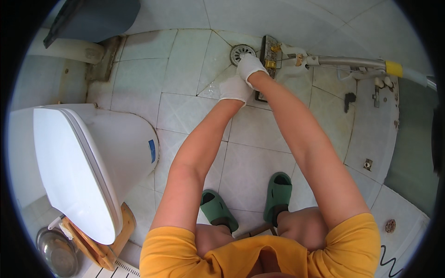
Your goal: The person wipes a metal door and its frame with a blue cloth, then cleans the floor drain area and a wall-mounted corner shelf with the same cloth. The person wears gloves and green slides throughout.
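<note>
White gloves cover both of my hands. My right hand reaches over the lower right edge of a round slotted floor drain grate, its fingertips at the metal. Just below and to the left, my left hand is low over the tiles, close against the right one. Its fingers point away from me, and whatever they may hold is hidden. A shiny clear patch, water or thin plastic, shows on the tile left of that hand. Beside the drain stands a dirty mop head with yellow clips, partly behind my right wrist.
A metal mop pole runs right from the head. At left is a white toilet with its lid down. Wooden furniture and a metal basin sit at lower left. Wall taps are at right. Green slippers are on my feet.
</note>
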Action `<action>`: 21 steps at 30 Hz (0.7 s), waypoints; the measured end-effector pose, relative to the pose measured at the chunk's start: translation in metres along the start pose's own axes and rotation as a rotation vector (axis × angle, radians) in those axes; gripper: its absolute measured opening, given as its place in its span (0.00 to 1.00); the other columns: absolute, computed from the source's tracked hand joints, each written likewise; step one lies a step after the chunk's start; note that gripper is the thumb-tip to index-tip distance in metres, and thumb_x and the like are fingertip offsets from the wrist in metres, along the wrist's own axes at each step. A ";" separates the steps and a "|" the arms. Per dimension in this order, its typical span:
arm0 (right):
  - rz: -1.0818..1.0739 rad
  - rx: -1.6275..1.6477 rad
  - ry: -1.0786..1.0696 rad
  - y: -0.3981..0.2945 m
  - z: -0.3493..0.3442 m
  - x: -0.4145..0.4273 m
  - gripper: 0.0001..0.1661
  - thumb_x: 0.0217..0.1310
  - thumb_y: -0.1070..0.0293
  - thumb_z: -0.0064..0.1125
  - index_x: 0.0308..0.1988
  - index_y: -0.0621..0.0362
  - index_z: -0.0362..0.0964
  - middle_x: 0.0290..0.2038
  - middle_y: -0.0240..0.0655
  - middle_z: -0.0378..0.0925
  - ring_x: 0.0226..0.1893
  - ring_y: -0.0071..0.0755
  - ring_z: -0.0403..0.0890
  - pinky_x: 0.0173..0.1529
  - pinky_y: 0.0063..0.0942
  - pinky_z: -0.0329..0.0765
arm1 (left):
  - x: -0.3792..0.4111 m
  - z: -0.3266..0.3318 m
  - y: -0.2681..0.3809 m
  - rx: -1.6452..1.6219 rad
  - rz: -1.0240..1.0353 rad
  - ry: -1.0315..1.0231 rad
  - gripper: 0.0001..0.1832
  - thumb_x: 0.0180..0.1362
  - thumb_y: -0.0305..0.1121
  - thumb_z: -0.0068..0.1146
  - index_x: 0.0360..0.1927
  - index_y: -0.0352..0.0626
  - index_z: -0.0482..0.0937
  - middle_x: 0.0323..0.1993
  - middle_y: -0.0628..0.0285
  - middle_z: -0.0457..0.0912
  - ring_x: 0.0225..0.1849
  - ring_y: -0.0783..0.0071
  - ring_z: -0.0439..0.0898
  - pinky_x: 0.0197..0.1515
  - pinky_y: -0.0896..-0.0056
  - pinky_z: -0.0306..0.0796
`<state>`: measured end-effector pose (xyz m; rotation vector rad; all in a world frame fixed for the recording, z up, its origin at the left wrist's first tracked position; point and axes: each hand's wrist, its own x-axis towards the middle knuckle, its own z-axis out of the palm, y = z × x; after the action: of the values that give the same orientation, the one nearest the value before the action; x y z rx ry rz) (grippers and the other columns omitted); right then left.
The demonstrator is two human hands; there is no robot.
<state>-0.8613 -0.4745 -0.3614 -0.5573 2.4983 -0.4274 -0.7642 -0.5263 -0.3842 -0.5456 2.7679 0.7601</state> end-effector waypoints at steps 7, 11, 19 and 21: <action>-0.068 1.205 -0.277 0.018 0.018 -0.016 0.21 0.73 0.58 0.53 0.59 0.57 0.71 0.40 0.33 0.81 0.37 0.25 0.80 0.41 0.28 0.79 | -0.014 -0.026 -0.007 -0.643 -0.136 -0.219 0.10 0.64 0.38 0.56 0.36 0.44 0.82 0.27 0.63 0.83 0.25 0.70 0.79 0.27 0.67 0.70; -0.280 1.446 -0.515 0.022 -0.009 -0.052 0.24 0.72 0.58 0.56 0.60 0.60 0.72 0.43 0.34 0.81 0.39 0.24 0.80 0.42 0.25 0.80 | -0.024 -0.045 -0.029 -1.251 -0.293 -0.697 0.07 0.66 0.33 0.55 0.32 0.47 0.75 0.24 0.69 0.76 0.17 0.85 0.68 0.15 0.79 0.55; -0.189 1.073 -0.344 0.022 -0.013 -0.044 0.18 0.68 0.67 0.49 0.49 0.67 0.79 0.38 0.42 0.85 0.40 0.33 0.85 0.48 0.32 0.81 | -0.024 -0.033 0.003 -1.099 -0.375 -0.636 0.11 0.64 0.37 0.57 0.28 0.45 0.77 0.18 0.69 0.72 0.16 0.84 0.66 0.15 0.77 0.55; -0.220 0.786 -0.153 0.020 -0.006 -0.034 0.18 0.68 0.68 0.47 0.48 0.68 0.78 0.37 0.47 0.85 0.40 0.39 0.86 0.48 0.36 0.81 | -0.006 -0.006 -0.001 -0.727 -0.207 -0.446 0.15 0.62 0.44 0.59 0.33 0.42 0.82 0.22 0.61 0.79 0.23 0.70 0.77 0.25 0.67 0.67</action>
<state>-0.8443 -0.4408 -0.3501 -0.5042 1.9061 -1.3100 -0.7586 -0.5283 -0.3776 -0.6636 1.9449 1.6074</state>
